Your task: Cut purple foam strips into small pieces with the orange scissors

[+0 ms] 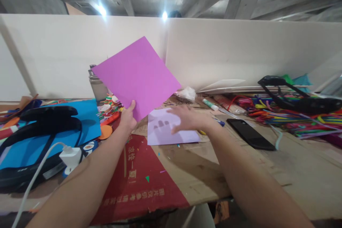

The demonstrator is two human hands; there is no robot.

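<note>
My left hand (129, 117) pinches the lower corner of a square purple sheet of paper (139, 74), thumb on the near face. The sheet is raised off the table and tilted, with its face toward me. To the right, my right hand (185, 118) hovers with fingers spread above a pale lilac sheet of paper (160, 131) lying on the cardboard. A shadow of the fingers falls on that sheet. Nothing shows in the right hand, though its fingertips are somewhat blurred.
A black phone (251, 134), a glue stick (210, 104) and colourful pipe cleaners (278, 112) lie at right, with a black headset (296, 96) on top. At left are blue paper (89, 121), another black headset (50, 114), a white plug (71, 156) and a bottle (97, 87). White panels (240, 50) stand behind.
</note>
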